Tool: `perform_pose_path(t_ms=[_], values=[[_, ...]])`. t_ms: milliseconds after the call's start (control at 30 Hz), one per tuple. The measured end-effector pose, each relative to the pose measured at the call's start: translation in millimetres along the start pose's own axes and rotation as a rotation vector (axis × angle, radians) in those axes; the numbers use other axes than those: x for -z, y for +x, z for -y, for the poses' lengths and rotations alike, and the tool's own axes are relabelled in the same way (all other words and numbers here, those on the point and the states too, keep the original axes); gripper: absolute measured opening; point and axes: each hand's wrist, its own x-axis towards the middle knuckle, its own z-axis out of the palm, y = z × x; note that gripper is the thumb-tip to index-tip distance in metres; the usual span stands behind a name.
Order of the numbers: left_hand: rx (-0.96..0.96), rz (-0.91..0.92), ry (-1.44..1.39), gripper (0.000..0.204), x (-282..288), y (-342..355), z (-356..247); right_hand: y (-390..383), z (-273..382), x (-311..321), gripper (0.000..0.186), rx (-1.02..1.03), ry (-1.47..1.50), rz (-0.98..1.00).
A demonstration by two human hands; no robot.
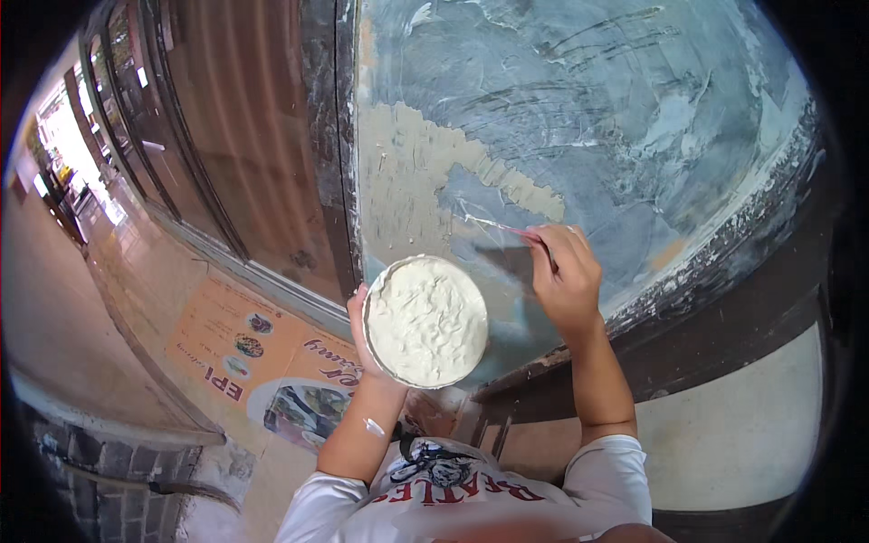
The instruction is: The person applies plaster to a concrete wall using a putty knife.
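My left hand (359,328) is wrapped round the side of a round tub (428,386). Thick off-white paste (424,317) fills the tub almost to its rim, with a lumpy surface. In my right hand (570,276) is a putty knife (518,232) with a pinkish-red handle, gripped between thumb and fingers. Its thin blade, seen nearly edge-on and smeared with white, points left at the blue-grey wall (579,118); whether it touches cannot be made out. Beige putty (398,172) covers the wall's left part in a ragged-edged patch. A white smear (374,426) marks my left forearm.
A dark frame (328,136) borders the wall on the left, beside a brown glazed door (240,118). Dark, white-spattered edging (715,249) runs along the right. An orange printed sheet (213,330) lies at lower left, near grey brickwork (109,480).
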Motion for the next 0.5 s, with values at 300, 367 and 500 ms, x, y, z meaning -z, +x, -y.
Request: perform_pose_path(t_ms=[300,367,500], values=[[-0.157,-0.163,0.085,0.073,36,-20,-11,23,-24,-53,0.012,-0.176,-0.079,0.113],[-0.193,-0.19,0.106,0.074,43,-21,-18,28,-26,-69,0.011,-0.181,-0.139,0.137],[-0.21,-0.211,0.047,0.074,44,-21,-32,38,-23,-92,0.008,-0.18,-0.178,0.185]])
